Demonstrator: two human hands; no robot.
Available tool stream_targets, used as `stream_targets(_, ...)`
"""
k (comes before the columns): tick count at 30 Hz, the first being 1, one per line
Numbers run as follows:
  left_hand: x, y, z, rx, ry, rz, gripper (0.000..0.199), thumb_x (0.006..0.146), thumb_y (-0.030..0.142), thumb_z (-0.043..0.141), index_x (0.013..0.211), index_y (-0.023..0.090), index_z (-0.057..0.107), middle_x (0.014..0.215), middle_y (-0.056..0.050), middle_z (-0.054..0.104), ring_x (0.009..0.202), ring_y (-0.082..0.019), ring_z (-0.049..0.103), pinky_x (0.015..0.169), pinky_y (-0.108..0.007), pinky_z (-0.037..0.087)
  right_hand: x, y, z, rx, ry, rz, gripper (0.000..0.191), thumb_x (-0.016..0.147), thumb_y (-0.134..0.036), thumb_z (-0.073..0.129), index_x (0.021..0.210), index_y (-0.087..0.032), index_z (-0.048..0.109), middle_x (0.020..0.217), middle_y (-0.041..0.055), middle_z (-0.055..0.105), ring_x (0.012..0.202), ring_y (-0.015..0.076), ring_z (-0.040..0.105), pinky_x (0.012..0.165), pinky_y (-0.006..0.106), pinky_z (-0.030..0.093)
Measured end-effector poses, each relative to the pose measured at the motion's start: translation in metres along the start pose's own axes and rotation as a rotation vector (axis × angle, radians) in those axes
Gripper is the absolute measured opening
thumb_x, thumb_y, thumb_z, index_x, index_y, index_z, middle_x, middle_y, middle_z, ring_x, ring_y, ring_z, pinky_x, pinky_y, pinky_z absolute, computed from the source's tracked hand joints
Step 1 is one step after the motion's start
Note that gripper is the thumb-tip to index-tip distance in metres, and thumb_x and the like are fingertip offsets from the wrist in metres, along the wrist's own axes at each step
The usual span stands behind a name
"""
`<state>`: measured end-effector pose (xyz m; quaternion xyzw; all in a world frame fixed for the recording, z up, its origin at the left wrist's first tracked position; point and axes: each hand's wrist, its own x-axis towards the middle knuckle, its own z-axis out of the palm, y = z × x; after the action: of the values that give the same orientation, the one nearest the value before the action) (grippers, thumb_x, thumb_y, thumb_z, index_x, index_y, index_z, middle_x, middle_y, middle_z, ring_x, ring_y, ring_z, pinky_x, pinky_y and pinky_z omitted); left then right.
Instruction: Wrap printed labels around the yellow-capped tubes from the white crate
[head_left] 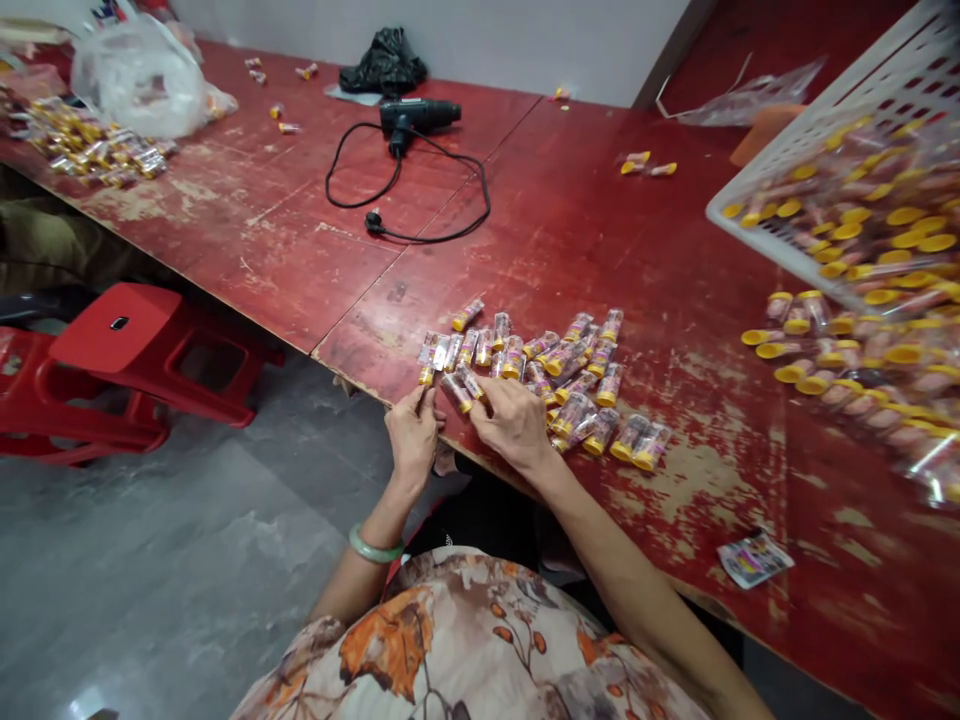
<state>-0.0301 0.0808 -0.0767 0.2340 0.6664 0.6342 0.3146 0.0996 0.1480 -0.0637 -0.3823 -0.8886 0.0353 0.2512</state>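
Several small clear tubes with yellow ends (564,358) lie in a loose group on the worn red table (555,230), close to its front edge. My left hand (414,430) is at the table edge, fingers pinched at the yellow end of a wrapped tube (427,358) at the group's left side. Just right of it, my right hand (512,418) has its fingers curled together on a tube (470,381), and another tube (457,393) lies against it. The right fingertips are partly hidden by the hand.
A black heat gun (420,116) with its cord lies at the back. On the right, a white basket (787,160) of tubes stands near a large pile (862,360). Another pile (97,145) and a plastic bag (139,75) are far left. A red stool (120,325) stands below.
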Motion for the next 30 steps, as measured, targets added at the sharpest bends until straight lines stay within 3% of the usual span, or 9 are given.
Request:
stream_targets(4, -0.013, 0.015, -0.004, -0.164, 0.201, 0.094, 0.025, 0.076, 0.043, 0.068, 0.086, 0.021, 0.071, 0.069, 0.002, 0.064, 0.054, -0.008, 0.059, 0.057, -0.019, 0.048, -0.017, 0.002, -0.02, 0.264, 0.365, -0.071, 0.028, 0.08, -0.01, 0.055, 0.106, -0.016, 0.063, 0.094, 0.0081, 0.071, 0.084, 0.0207, 0.067, 0.079, 0.034, 0.053)
stream_targets(6, -0.026, 0.027, 0.0, -0.273, 0.138, 0.033, 0.025, 0.074, 0.041, 0.071, 0.086, 0.019, 0.071, 0.068, 0.002, 0.064, 0.052, -0.008, 0.058, 0.055, -0.02, 0.047, -0.03, -0.003, -0.034, 0.344, 0.464, -0.1, 0.038, 0.077, -0.008, 0.061, 0.113, -0.018, 0.061, 0.099, 0.008, 0.071, 0.088, 0.0213, 0.068, 0.082, 0.036, 0.054)
stream_targets(10, -0.053, 0.049, 0.015, -0.471, -0.188, -0.204, 0.033, 0.062, 0.031, 0.082, 0.089, 0.016, 0.071, 0.075, -0.002, 0.07, 0.059, -0.011, 0.062, 0.061, -0.024, 0.05, -0.06, -0.014, -0.057, 0.387, 0.475, -0.095, 0.051, 0.073, -0.003, 0.066, 0.121, -0.019, 0.058, 0.101, 0.0102, 0.071, 0.091, 0.0231, 0.068, 0.082, 0.038, 0.056)
stream_targets(14, -0.071, 0.058, 0.027, -0.559, -0.357, -0.314, 0.03, 0.061, 0.027, 0.083, 0.086, 0.015, 0.072, 0.075, -0.004, 0.071, 0.059, -0.012, 0.061, 0.065, -0.028, 0.051, -0.079, -0.015, -0.07, 0.411, 0.456, -0.086, 0.05, 0.077, -0.001, 0.063, 0.123, -0.02, 0.058, 0.101, 0.0099, 0.071, 0.092, 0.0217, 0.068, 0.081, 0.036, 0.056)
stream_targets(18, -0.078, 0.062, 0.032, -0.547, -0.444, -0.353, 0.028, 0.062, 0.024, 0.083, 0.086, 0.015, 0.072, 0.077, -0.003, 0.071, 0.06, -0.011, 0.06, 0.066, -0.027, 0.051, -0.09, -0.01, -0.081, 0.387, 0.439, -0.085, 0.049, 0.08, -0.001, 0.06, 0.125, -0.019, 0.057, 0.102, 0.0109, 0.07, 0.093, 0.021, 0.068, 0.08, 0.036, 0.055)
stream_targets(30, -0.093, 0.066, 0.056, -0.538, -0.524, -0.434, 0.021, 0.064, 0.024, 0.081, 0.081, 0.015, 0.072, 0.076, -0.002, 0.072, 0.061, -0.011, 0.062, 0.062, -0.023, 0.051, -0.113, 0.001, -0.095, 0.382, 0.547, -0.017, 0.043, 0.078, -0.001, 0.062, 0.117, -0.018, 0.062, 0.097, 0.011, 0.071, 0.087, 0.0205, 0.068, 0.078, 0.037, 0.055)
